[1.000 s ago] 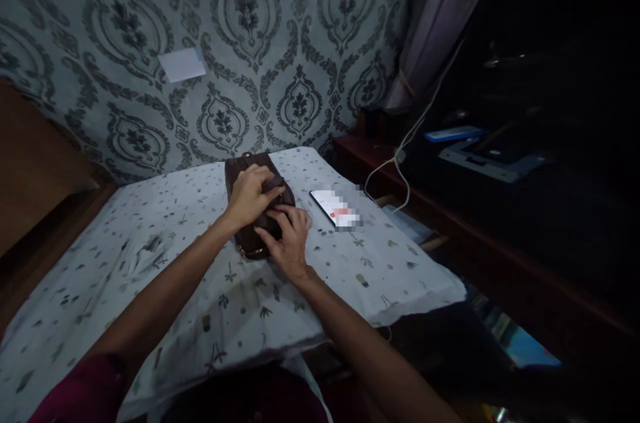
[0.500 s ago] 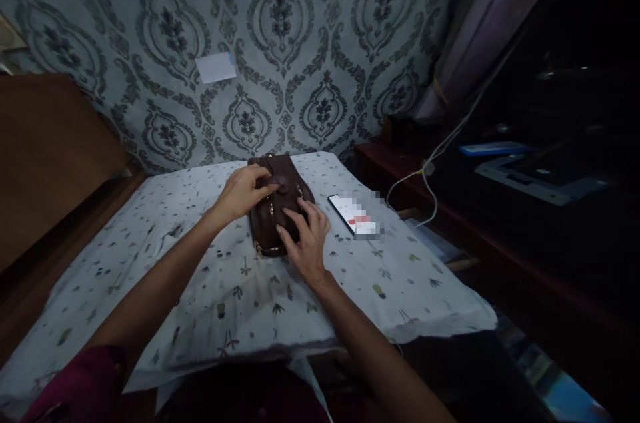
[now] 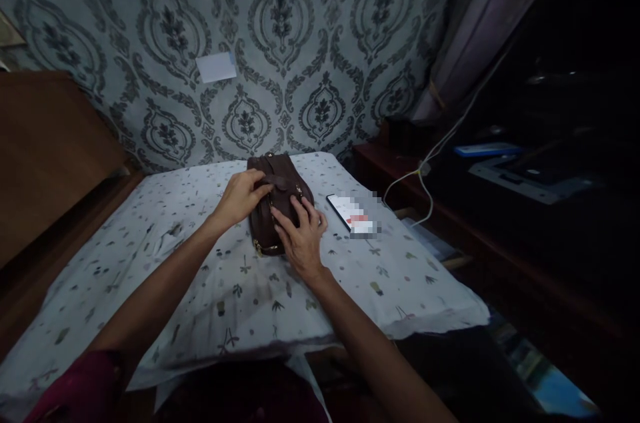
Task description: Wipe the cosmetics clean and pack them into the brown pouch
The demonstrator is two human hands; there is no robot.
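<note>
A brown leather handbag (image 3: 277, 166) with gold-coloured zips lies on the cloth-covered table. My left hand (image 3: 240, 198) is at its left side, with thumb and fingers closed on a short brown strap (image 3: 281, 182) that crosses the top. Across the bag's near right part rests my right hand (image 3: 303, 231), its fingers spread and touching the leather. Part of the bag is hidden beneath both hands.
A lit phone (image 3: 350, 215) lies right of the bag on the white patterned cloth (image 3: 320, 316). White cables (image 3: 430, 193) hang beyond the table's right edge. A brown wooden panel (image 3: 50, 150) stands at the left, and a patterned wall (image 3: 280, 76) is behind.
My right hand has shifted slightly up and left over the bag. The strap by my left fingers shows more clearly, and the bag stays in place.
</note>
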